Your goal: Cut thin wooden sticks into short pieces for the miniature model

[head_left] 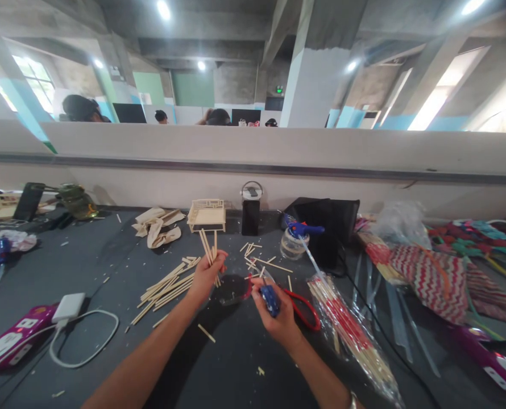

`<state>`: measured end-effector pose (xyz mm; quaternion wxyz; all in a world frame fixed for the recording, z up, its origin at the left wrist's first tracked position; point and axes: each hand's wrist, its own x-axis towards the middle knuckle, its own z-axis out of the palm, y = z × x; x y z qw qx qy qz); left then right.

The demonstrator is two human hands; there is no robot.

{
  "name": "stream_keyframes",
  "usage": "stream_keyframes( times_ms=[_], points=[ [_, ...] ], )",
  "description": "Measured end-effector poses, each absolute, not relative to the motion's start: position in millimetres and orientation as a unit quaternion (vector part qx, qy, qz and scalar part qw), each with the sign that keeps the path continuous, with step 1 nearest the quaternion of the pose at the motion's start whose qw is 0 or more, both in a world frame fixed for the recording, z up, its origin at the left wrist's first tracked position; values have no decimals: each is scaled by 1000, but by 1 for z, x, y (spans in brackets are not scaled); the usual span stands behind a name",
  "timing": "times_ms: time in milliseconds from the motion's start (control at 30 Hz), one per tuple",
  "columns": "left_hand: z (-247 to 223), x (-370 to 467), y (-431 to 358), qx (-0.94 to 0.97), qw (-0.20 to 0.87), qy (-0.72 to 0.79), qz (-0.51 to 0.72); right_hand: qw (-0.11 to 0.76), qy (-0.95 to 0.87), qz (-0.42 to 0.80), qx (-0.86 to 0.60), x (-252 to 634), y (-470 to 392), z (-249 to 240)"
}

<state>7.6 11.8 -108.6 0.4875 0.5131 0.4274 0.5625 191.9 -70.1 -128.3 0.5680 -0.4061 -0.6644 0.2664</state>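
My left hand [207, 274] is closed around several thin wooden sticks [209, 248] that stand up out of the fist, fanned slightly apart. A pile of similar sticks [168, 288] lies on the dark table just left of it. In my right hand [276, 315] is a small blue tool [270, 299]; the fingers hide much of it, so its kind is unclear. Red curved handles [306, 311] lie beside that hand. Short cut sticks [253, 250] are scattered beyond the two hands. At the back stands a small wooden stick model [207, 216] with railings.
A blue glue gun [302, 228] rests on a clear jar [293, 245]. Plastic-wrapped sticks [349, 324] lie to the right, near a patterned cloth [427, 278]. A phone [251, 217] stands at the back. Left are a purple power strip [16, 335] and white charger [69, 308].
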Motion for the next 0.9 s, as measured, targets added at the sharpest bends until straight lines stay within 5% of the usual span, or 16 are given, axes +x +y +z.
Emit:
stream_keyframes(
  times_ms=[567,900],
  points=[
    [-145,17,10,528,376,519,558,577,-624,295,-437,179,-65,-118],
    [-155,19,8,552,416,463,554,551,-642,283,-451,133,-16,-71]
  ],
)
